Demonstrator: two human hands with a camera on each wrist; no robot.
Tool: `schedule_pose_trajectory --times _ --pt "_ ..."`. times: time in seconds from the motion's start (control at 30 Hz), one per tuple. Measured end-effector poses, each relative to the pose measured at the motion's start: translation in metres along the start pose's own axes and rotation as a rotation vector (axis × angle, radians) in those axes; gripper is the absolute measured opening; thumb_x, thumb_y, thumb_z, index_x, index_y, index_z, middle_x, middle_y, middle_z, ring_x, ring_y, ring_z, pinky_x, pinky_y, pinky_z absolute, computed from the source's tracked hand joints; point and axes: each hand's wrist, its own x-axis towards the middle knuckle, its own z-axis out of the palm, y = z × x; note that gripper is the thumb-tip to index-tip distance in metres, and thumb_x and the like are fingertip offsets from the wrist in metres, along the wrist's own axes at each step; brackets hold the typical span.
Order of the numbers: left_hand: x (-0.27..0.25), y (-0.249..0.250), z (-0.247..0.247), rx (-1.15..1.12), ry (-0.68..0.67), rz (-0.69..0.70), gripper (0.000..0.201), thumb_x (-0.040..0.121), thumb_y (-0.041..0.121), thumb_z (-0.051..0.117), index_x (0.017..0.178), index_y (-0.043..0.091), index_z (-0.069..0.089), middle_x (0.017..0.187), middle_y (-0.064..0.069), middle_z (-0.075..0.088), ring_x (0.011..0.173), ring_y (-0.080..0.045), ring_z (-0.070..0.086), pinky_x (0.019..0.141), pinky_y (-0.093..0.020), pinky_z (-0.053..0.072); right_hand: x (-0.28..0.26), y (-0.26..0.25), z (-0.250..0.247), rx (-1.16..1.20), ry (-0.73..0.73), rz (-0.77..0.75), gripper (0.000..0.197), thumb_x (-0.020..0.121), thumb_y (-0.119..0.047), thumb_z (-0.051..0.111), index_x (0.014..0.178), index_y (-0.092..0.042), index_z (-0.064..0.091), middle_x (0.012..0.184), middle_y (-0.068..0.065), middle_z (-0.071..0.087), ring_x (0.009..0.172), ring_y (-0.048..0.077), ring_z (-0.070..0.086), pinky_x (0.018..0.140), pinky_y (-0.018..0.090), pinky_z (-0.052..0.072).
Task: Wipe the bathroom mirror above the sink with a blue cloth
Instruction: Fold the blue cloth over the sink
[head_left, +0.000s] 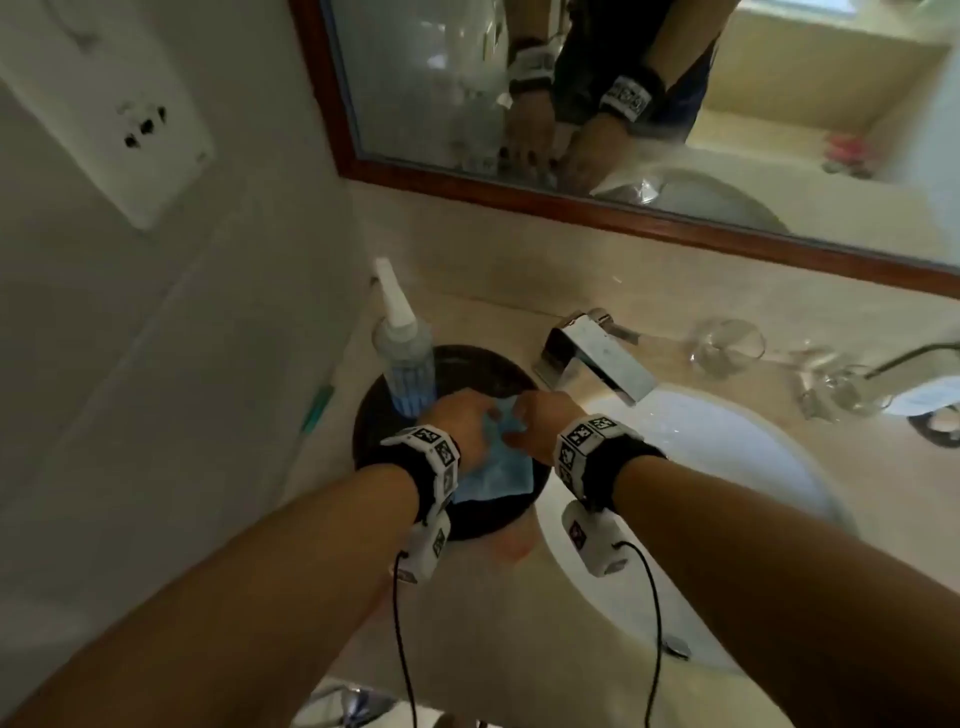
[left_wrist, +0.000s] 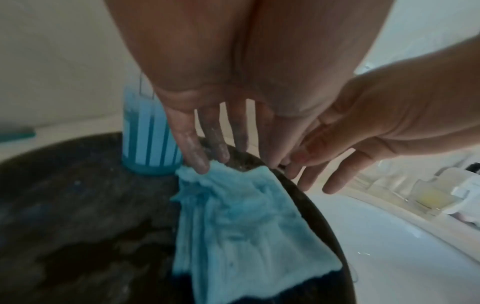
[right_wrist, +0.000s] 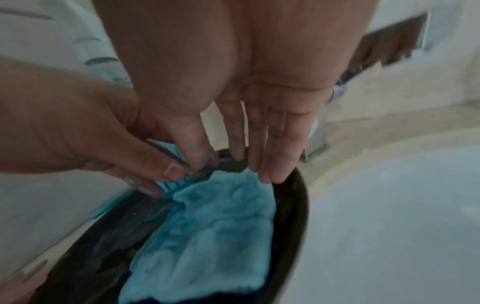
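Head view showed the blue cloth (head_left: 496, 475) lying folded on a dark round tray (head_left: 483, 371) that sat on the counter (head_left: 701, 291) at the left edge of the white sink (head_left: 727, 457), just below the wood-framed mirror (head_left: 519, 78). A spray bottle (head_left: 402, 353) stood on the far left part of the tray, touching or nearly touching the cloth's far corner. The left hand (head_left: 460, 421) and the right hand (head_left: 537, 421) met over the cloth's far edge, fingers pointing down onto it. The cloth looked soft, fluffy and light, probably limp once lifted; I judged it best taken at the two far corners, or bunched in one palm, so it would not drag against the bottle.

Left wrist view showed the left hand (left_wrist: 221, 92) with fingers (left_wrist: 194, 152) nearly straight and slightly spread, the tips touching the far left corner of the cloth (left_wrist: 239, 222) beside the bottle (left_wrist: 148, 133). No pinch was visible, so the hand looked open and merely resting on the fabric. The right hand (left_wrist: 363, 123) came in from the side, fingers loosely extended past the tray's rim.

Right wrist view showed the right hand (right_wrist: 246, 92) with long fingers (right_wrist: 275, 160) straight and close together, tips on the cloth's (right_wrist: 207, 236) far right corner at the tray's rim (right_wrist: 298, 195). The thumb's position was blurred, so I could not tell whether a pinch had begun. The left hand (right_wrist: 91, 127) had its fingertips gathered low at the other corner.
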Motion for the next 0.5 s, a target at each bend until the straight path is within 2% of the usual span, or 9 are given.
schedule_pose_trajectory --times 0.13,0.23,0.3,0.4,0.5 --pt "0.014 -0.016 0.015 0.007 -0.031 -0.028 0.056 0.093 0.017 0.058 0.146 0.023 0.040 0.157 -0.004 0.027 0.135 -0.028 0.042 0.112 -0.037 0.036 0.014 0.005 0.016 0.061 0.017 0.080 0.042 0.092 -0.028 0.062 0.128 -0.010 0.054 0.129 0.013 0.057 0.115 0.027 0.058 0.092 0.029 0.045" --pt "0.027 -0.024 0.023 0.012 -0.037 -0.044 0.063 0.093 0.024 0.059 0.150 0.023 0.031 0.156 -0.006 0.030 0.134 -0.029 0.044 0.112 -0.039 0.037 0.024 0.006 0.023 0.107 0.045 0.142 0.051 0.090 -0.028 0.065 0.134 -0.009 0.047 0.136 0.015 0.046 0.119 0.029 0.053 0.097 0.032 0.043" --pt "0.030 -0.026 0.024 0.014 -0.035 -0.053 0.068 0.092 0.030 0.061 0.151 0.024 0.028 0.152 -0.008 0.035 0.132 -0.031 0.046 0.109 -0.040 0.040 0.031 0.006 0.026 0.141 0.035 0.177 0.057 0.087 -0.028 0.068 0.135 -0.007 0.044 0.135 0.016 0.049 0.120 0.031 0.054 0.096 0.033 0.045" --pt "0.032 -0.025 0.027 0.011 -0.039 -0.063 0.075 0.091 0.024 0.062 0.154 0.025 0.020 0.151 -0.008 0.033 0.131 -0.033 0.046 0.107 -0.042 0.041 0.039 0.006 0.027 0.255 0.057 0.250 0.059 0.085 -0.024 0.070 0.131 -0.004 0.040 0.128 0.018 0.056 0.116 0.034 0.058 0.093 0.036 0.048" --pt "0.034 -0.025 0.028 0.004 -0.049 -0.043 0.083 0.090 0.019 0.061 0.154 0.035 0.011 0.152 -0.009 0.032 0.131 -0.035 0.045 0.104 -0.047 0.044 0.042 0.007 0.028 0.346 0.091 0.293 0.053 0.089 -0.020 0.067 0.131 -0.002 0.040 0.126 0.019 0.057 0.116 0.033 0.059 0.091 0.035 0.049"
